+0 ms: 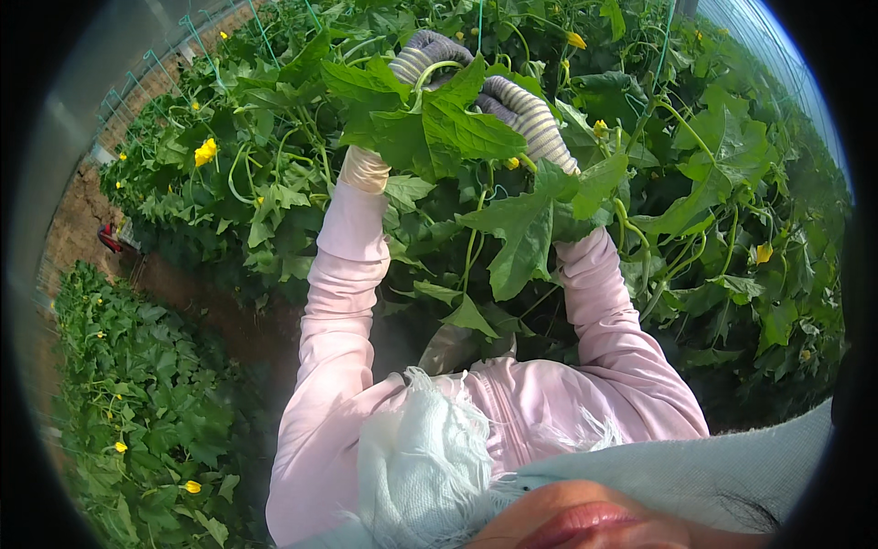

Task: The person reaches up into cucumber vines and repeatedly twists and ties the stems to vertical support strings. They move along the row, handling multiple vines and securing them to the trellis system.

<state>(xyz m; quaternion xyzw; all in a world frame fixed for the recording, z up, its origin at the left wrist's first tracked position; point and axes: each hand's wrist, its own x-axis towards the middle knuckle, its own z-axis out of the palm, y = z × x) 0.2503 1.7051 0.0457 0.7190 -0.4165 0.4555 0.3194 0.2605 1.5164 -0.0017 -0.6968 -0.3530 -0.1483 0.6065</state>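
Note:
Both my hands wear grey-and-cream striped knit gloves and reach into the top of a leafy vine row. My left hand [431, 58] is at the upper middle, its fingers bent behind a leaf stalk, partly hidden by a large lobed green leaf [439, 123]. Close to its right, my right hand [525, 117] has its fingers curled inward behind the same leaf. What the fingertips touch cannot be seen. A green twine [481, 27] hangs just above and between the hands. Below my right hand droops another broad leaf [525, 230].
Yellow flowers [205, 152] dot the vines. More green twines [199, 44] run down at the upper left. A second row of plants [164, 384] stands at the lower left, beyond a bare soil path [226, 316]. A red object [108, 237] lies near the path's far end.

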